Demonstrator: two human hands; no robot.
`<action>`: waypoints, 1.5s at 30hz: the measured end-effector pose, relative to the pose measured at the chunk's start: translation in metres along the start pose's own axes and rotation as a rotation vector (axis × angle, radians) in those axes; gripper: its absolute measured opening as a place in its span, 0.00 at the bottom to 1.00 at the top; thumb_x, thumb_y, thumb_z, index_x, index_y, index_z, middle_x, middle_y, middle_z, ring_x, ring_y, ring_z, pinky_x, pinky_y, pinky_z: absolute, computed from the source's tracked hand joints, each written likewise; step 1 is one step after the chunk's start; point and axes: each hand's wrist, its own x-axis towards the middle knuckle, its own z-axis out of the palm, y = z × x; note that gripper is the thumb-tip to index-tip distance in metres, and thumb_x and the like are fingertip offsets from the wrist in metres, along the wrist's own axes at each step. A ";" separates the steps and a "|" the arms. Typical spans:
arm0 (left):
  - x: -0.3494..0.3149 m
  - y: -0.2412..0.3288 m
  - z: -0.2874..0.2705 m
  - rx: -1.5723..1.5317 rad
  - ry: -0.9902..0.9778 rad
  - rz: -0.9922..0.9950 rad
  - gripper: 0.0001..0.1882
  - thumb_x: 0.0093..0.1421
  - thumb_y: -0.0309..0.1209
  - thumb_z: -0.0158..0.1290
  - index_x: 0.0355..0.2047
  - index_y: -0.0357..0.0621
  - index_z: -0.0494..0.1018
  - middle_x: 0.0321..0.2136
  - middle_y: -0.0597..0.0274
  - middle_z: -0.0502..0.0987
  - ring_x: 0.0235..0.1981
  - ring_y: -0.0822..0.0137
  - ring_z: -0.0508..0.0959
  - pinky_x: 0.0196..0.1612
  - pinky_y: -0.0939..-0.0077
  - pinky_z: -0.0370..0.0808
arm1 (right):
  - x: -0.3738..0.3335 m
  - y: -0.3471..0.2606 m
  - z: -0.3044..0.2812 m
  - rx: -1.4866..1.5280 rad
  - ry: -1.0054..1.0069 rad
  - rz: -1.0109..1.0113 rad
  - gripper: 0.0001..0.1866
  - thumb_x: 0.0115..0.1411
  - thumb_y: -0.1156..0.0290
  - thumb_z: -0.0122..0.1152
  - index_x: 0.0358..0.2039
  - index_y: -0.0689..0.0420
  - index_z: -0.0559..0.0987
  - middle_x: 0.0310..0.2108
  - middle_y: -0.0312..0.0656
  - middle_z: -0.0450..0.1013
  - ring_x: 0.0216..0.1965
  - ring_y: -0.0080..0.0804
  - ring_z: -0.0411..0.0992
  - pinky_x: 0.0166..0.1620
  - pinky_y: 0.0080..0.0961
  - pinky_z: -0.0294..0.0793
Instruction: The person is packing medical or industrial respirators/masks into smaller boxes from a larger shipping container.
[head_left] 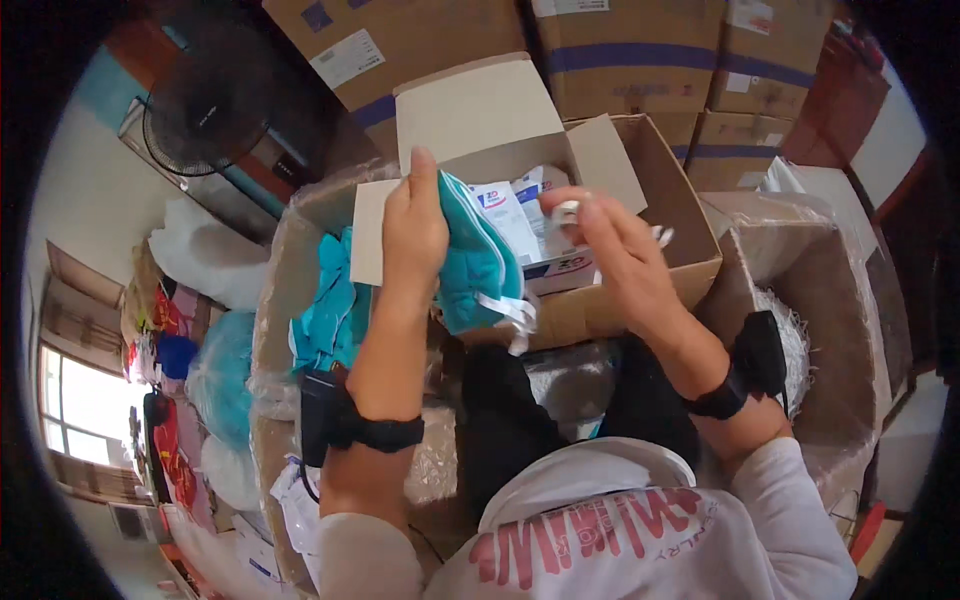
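My left hand [418, 235] is closed on a folded teal fabric piece [472, 265] with white edging, its thumb pointing up. Loose white straps [512, 308] dangle from the fabric's lower end. To the right, my right hand [625, 250] has its fingers bent round a small white strip [567, 211]; what the strip belongs to cannot be made out. Between and beyond both hands is an open white carton [480, 112] with its flaps up. White printed packets [510, 215] stand inside it, partly hidden by the teal fabric.
The carton sits in a brown cardboard box [690, 270]. More teal pieces [325, 310] lie in a plastic-lined box on the left. Another large box [830, 300] at right holds white stringy material. Stacked cartons [630, 75] line the back; a black fan [205, 115] stands far left.
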 end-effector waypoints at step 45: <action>-0.103 -0.098 -0.050 -0.744 -0.114 -0.793 0.26 0.58 0.58 0.35 0.23 0.49 0.65 0.13 0.71 0.61 0.13 0.76 0.60 0.17 0.81 0.59 | -0.137 0.041 -0.389 -1.599 0.207 0.607 0.16 0.59 0.60 0.48 0.29 0.63 0.73 0.25 0.50 0.71 0.23 0.38 0.67 0.32 0.32 0.67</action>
